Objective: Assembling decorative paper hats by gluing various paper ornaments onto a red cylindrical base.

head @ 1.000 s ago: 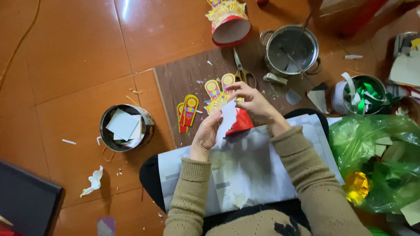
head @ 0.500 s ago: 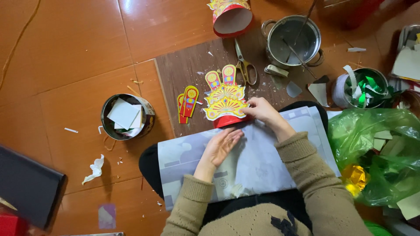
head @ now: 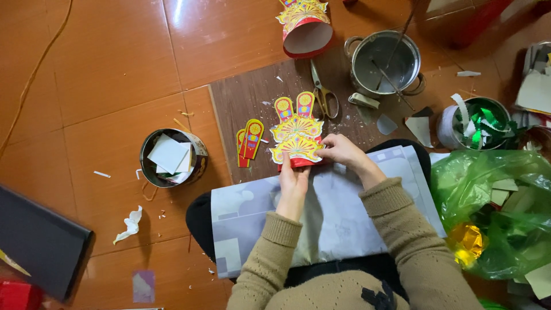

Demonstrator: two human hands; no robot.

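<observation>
A yellow and red paper crown piece [head: 297, 136] lies at the near edge of a brown board [head: 244, 100]. My left hand [head: 293, 185] presses its lower left edge, fingers flat and together. My right hand [head: 342, 151] pinches its right side. Both arms wear olive knit sleeves. A grey sheet [head: 338, 218] covers my lap under both hands. Two small red and yellow paper cutouts [head: 248, 141] lie on the board just left of the crown piece.
Scissors [head: 323, 90] lie on the board. A steel pot [head: 385, 62] stands behind them, a finished paper crown [head: 305, 26] at the top. A tin with white paper squares [head: 170, 157] sits left. A tin of green scraps [head: 477, 121] and a green plastic bag [head: 498, 212] are right.
The crown piece came down from my lifted hands onto the board's edge. My left hand moved off the lap sheet up to the crown piece's lower edge.
</observation>
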